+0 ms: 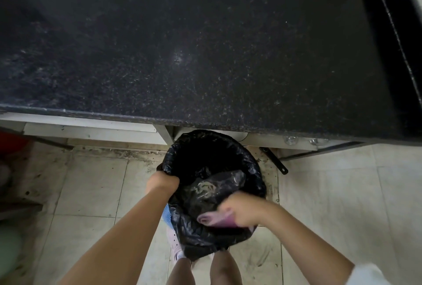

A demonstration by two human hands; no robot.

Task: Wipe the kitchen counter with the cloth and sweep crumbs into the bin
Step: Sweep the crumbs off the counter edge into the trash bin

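A bin lined with a black plastic bag [253,168] stands on the floor just below the front edge of the dark speckled counter [205,56]. My left hand [162,182] grips the bag's left rim. My right hand [244,210] is over the bin's near rim, closed on a pink cloth [210,219] that is blurred by motion. The bin's inside is dark; crumpled black plastic shows in it. The counter surface carries fine pale specks.
White cabinet fronts [91,128] run under the counter, with a black hinge arm [275,160] hanging at the right. The tiled floor [342,193] is dirty near the cabinet base. A red object [11,141] sits at far left. My legs and a shoe [175,246] are below the bin.
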